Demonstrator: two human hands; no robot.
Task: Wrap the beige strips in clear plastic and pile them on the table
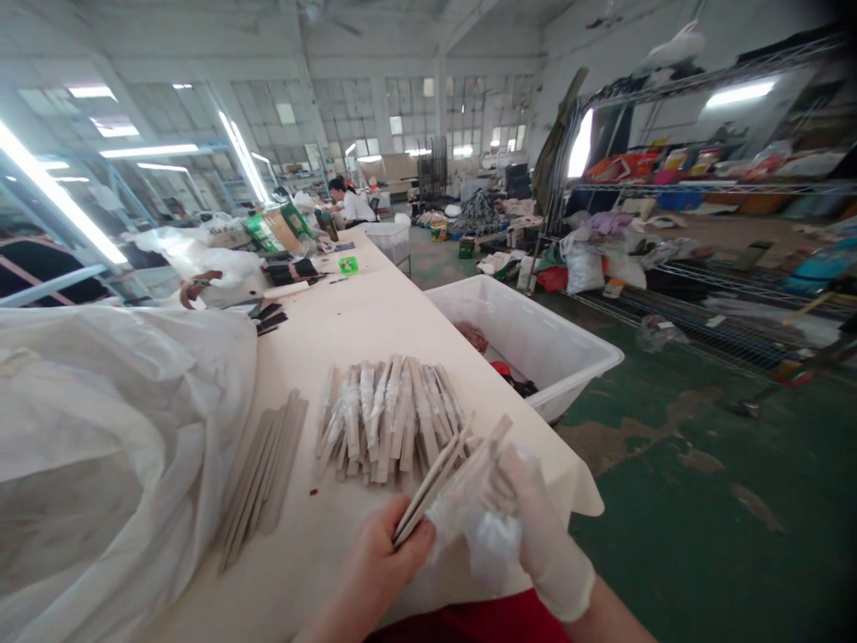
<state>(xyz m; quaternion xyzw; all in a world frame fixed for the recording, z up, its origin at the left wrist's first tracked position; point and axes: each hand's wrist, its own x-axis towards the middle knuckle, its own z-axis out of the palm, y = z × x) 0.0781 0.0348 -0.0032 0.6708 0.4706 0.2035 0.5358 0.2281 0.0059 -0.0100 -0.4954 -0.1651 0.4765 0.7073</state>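
My bare left hand (392, 554) is closed around a few thin grey flat strips (435, 473) that point up and away from me. My right hand (545, 536), in a white glove, is closed on a clear plastic wrap (492, 531) with another flat strip or strips inside; motion blurs its fingers. Just beyond my hands lies a pile of plastic-wrapped strip bundles (392, 411) on the cream-covered table (321, 326). To the left, loose grey strips (264, 482) lie side by side.
A large white plastic sheet or bag (120, 446) covers the table's left side. Against the right edge stands a white bin (569, 357) with dark and red items inside. Wire shelves (716, 187) rise at right. Farther back, a person (354, 205) sits at the table.
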